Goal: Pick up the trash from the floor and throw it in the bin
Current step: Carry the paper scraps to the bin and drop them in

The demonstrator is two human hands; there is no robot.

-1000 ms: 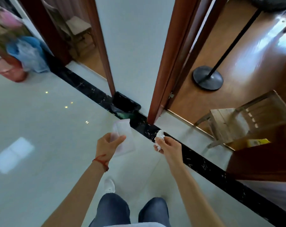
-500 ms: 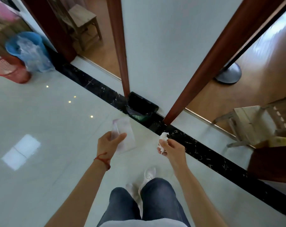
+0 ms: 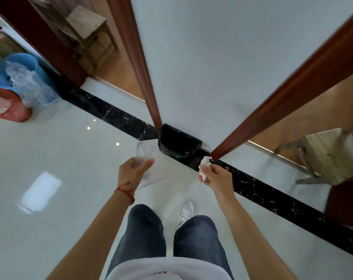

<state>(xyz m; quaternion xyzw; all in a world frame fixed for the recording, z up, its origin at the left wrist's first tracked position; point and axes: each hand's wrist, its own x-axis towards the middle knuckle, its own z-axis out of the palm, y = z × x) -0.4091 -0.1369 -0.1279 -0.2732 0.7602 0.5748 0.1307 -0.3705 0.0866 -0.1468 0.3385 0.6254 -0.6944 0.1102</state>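
Observation:
My left hand (image 3: pixel 133 172) pinches a thin clear plastic wrapper (image 3: pixel 149 158) by its near edge and holds it above the pale floor. My right hand (image 3: pixel 214 174) grips a crumpled white tissue (image 3: pixel 205 163) that sticks out past the fingers. A small bin lined with a black bag (image 3: pixel 178 140) stands on the floor against the white wall, just beyond and between both hands. The wrapper's far edge reaches almost to the bin's left side.
A blue bucket with clear plastic (image 3: pixel 19 77) and a red mesh basket (image 3: pixel 7 107) stand at the far left. Brown door frames (image 3: pixel 143 77) flank the wall. Wooden stools (image 3: pixel 86 25) stand in the doorways; another (image 3: pixel 329 154) is at right. My feet are below the hands.
I have stepped closer to the black bin, which now lies just past my hands. Both hands keep their hold on the wrapper and the tissue.

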